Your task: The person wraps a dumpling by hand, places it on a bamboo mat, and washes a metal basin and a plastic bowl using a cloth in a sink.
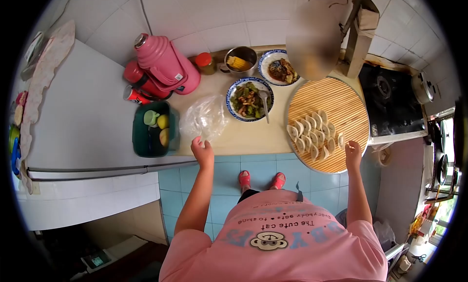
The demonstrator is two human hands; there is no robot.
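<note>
My left hand (203, 152) is at the counter's front edge with its fingers apart, the tips at the near edge of a crumpled clear plastic bag (204, 117). Over the right rim of a round bamboo tray (319, 94) is my right hand (353, 152), fingers loosely spread. A single dumpling (341, 140) lies close to those fingertips; whether they touch it I cannot tell. Several more dumplings (312, 132) sit in rows on the tray's lower half. The tray juts past the counter edge.
Two blue-rimmed plates of food, one a stir-fry plate (249, 99) with a spoon, stand mid-counter. Behind are a metal pot (243, 61) with corn and a red-lidded jar (205, 63). A pink thermos (168, 62) and green bin (141, 135) are left, a stove (390, 101) right.
</note>
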